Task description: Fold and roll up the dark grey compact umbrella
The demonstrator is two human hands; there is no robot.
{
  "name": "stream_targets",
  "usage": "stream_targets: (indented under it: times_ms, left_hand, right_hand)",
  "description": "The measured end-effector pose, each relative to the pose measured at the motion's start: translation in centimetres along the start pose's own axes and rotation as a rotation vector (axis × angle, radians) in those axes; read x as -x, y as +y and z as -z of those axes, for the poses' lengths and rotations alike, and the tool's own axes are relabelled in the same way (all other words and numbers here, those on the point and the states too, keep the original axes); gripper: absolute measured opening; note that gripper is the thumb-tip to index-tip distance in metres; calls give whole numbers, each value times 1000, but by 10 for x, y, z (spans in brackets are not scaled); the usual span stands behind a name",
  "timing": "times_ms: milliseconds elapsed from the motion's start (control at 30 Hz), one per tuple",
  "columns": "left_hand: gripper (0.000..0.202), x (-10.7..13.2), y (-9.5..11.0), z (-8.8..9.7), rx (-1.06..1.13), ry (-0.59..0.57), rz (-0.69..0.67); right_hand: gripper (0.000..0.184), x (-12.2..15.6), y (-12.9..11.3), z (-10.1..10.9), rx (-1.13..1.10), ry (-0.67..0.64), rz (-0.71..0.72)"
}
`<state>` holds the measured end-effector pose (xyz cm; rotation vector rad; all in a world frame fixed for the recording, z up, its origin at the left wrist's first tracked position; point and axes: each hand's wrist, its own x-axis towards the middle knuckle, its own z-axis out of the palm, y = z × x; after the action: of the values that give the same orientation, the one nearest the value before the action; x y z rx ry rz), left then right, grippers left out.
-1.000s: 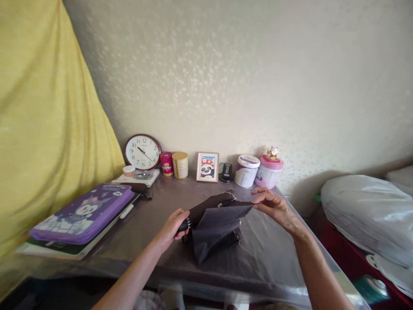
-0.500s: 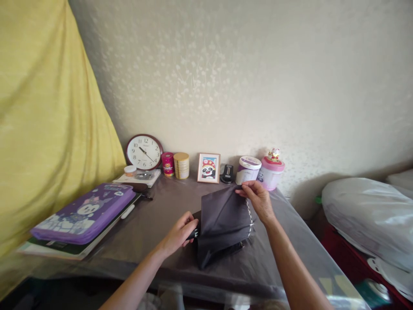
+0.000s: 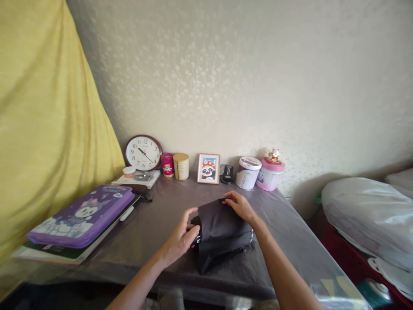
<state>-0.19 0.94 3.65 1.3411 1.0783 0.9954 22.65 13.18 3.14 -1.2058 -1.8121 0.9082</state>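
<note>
A dark folding umbrella [image 3: 222, 234] lies loosely collapsed on the table, its cloth bunched in wide folds and its rib ends pointing right. At its left end my left hand [image 3: 181, 237] is closed round the short black handle [image 3: 195, 236], thumb on the near side and index finger reaching up to the cloth's edge. My right hand [image 3: 240, 207] bends over the top of the cloth, fingertips closed on a fold at its upper edge. The umbrella's underside and the far fingers of my left hand are hidden.
A purple zip case [image 3: 82, 215] rests on books at the left. Along the wall stand a clock [image 3: 143, 153], two tins, a framed panda picture [image 3: 208, 168], a black stand-like object [image 3: 227, 174] and two tubs. Right of the table lies a plastic-covered bundle [image 3: 368, 215].
My right hand has moved left and down with the fold of cloth, laying it closer over the umbrella. My left index finger has lifted and stretched towards the cloth.
</note>
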Motion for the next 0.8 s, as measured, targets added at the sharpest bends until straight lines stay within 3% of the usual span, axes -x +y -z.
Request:
stream_targets:
  times_ms: [133,267,367,467,633,800]
  left_hand:
    - [46,-2,1,4,-42,-75,-3]
    - [41,-7,-6,12,-27,-57,18]
    - [43,-11,-10,17,12,-28,8]
    - [42,-11,-10,19,46,20,-2]
    - [42,-11,-11,20,107,45,-1]
    - [47,-16,-20,22,145,26,59]
  right_hand:
    - [15,5,-5,0,242,-90,72]
    - [20,13,-12,17,349,-7,165]
    - [26,22,-13,38,302,166,68]
    - [36,31,-9,52,176,211,-123]
    - [50,36,-2,47,-112,193,-231]
    - [48,31,-6,39,-36,285,-218]
